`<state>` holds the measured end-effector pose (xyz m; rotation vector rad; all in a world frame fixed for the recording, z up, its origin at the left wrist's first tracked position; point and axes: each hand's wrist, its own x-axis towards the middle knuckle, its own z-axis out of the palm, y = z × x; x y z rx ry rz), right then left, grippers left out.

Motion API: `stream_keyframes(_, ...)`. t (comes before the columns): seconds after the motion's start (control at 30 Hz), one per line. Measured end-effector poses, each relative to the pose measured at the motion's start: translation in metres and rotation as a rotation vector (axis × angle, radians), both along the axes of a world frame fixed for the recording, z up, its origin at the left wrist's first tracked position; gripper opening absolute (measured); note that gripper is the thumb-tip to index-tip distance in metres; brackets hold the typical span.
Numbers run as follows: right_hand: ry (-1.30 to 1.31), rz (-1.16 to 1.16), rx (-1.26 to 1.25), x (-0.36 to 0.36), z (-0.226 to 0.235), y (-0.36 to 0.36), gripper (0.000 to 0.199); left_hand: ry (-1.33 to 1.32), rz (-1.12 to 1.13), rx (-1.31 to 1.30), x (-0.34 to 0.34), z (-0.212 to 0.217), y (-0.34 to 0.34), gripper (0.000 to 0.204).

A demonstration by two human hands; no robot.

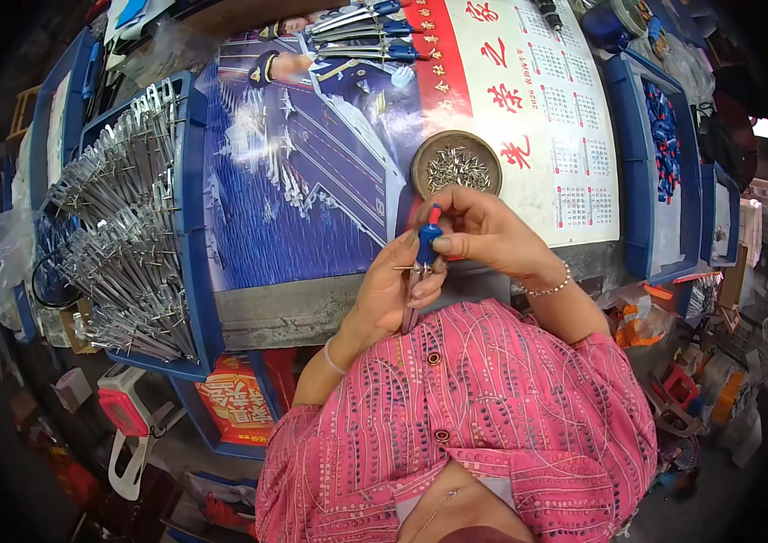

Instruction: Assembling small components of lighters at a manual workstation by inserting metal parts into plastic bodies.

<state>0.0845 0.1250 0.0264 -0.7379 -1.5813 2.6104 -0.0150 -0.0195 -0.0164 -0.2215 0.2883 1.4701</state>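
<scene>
Close to my chest, my left hand (393,281) is closed around the metal shaft of a slim tool, which points down toward my shirt. Its blue plastic handle (428,244) with a red tip stands uppermost. My right hand (488,237) pinches that blue handle between thumb and fingers. Just beyond my fingers is a round brown bowl (418,172) holding many small metal pins (456,169). Several similar tools with blue ends (393,52) lie side by side at the far edge of the table.
A blue bin (196,226) at left is heaped with metal shafts (135,199). Another blue bin (639,181) at right holds blue-and-red plastic pieces (662,136). A glossy calendar poster (303,208) covers the grey table (312,312). A pink-and-white stool (122,407) stands lower left.
</scene>
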Motion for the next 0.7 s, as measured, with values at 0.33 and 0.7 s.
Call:
stream_keyframes(0.33, 0.221, -0.275, -0.639, -0.039, 0.0, 0.014, 0.023, 0.075, -0.02, -0.145, 0.01, 0.008, 0.009, 0.042)
stream_keyframes(0.7, 0.07, -0.307, -0.47, -0.052, 0.01, 0.0, 0.023, 0.755, -0.048, -0.156, 0.001, 0.021, 0.006, 0.021)
